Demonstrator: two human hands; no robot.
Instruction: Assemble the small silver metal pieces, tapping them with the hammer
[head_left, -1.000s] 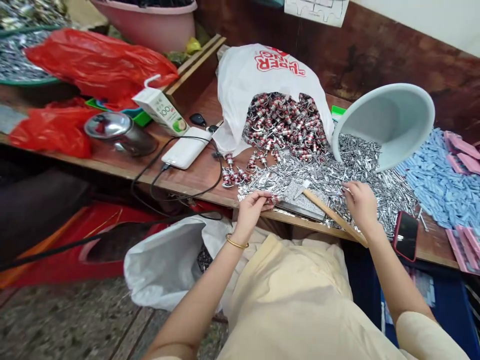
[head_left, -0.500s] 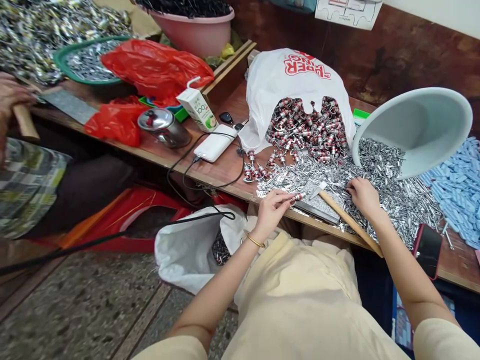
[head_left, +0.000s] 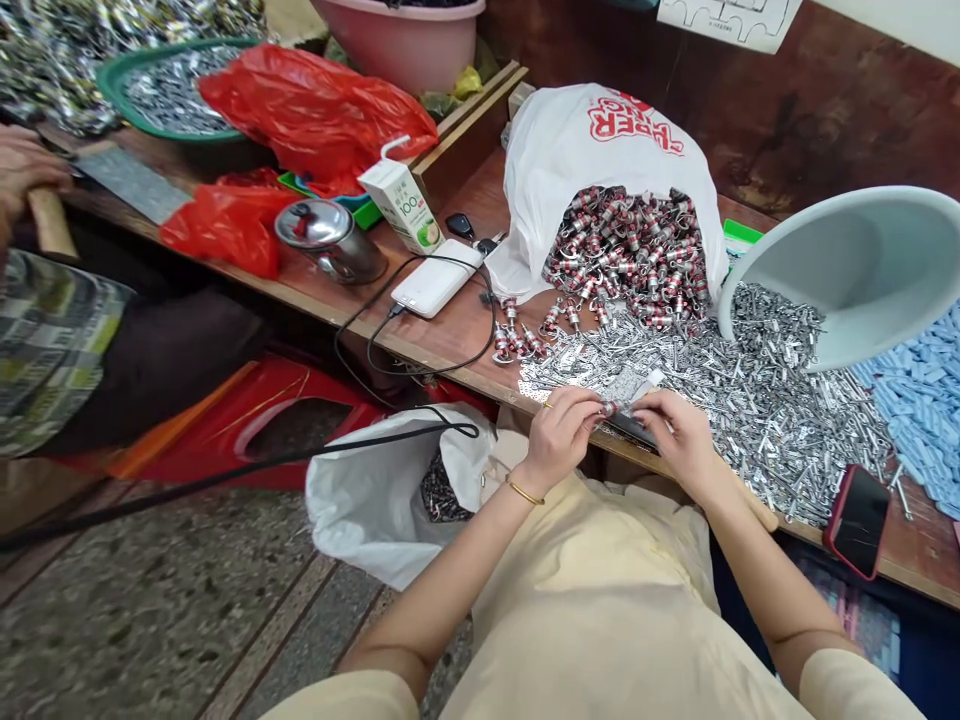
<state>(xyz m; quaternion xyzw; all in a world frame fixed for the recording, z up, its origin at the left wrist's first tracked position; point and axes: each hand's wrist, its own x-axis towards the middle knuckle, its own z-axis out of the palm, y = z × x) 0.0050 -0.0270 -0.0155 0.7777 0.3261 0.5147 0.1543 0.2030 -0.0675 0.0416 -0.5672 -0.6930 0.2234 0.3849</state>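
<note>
My left hand (head_left: 564, 432) pinches a small red-and-silver metal fitting (head_left: 610, 408) above the table's front edge. Close on its right is my right hand (head_left: 679, 430), its thumb and fingertips pressed together; whatever they pinch is too small to make out. Under my right hand and forearm lies a hammer, mostly covered, with the end of its wooden handle (head_left: 759, 508) showing. A dark metal bar (head_left: 628, 428) lies below the fingertips. Loose silver metal pieces (head_left: 787, 430) spread around both hands, and similar red-and-silver fittings (head_left: 630, 250) spill from a white plastic bag (head_left: 555, 150).
A grey bucket (head_left: 885, 270) lies tipped over the silver pieces, with light blue strips (head_left: 922, 420) beyond. A phone (head_left: 859, 522) rests at the right edge. Leftward are a power bank (head_left: 439, 280) with cable, a drink carton (head_left: 401, 205) and a metal cup (head_left: 330, 240). Another person's hand (head_left: 30, 175) holds a wooden handle.
My right hand has moved left from the silver pile to beside the fitting, now covering much of the hammer. My left hand still holds the fitting. The view has shifted slightly.
</note>
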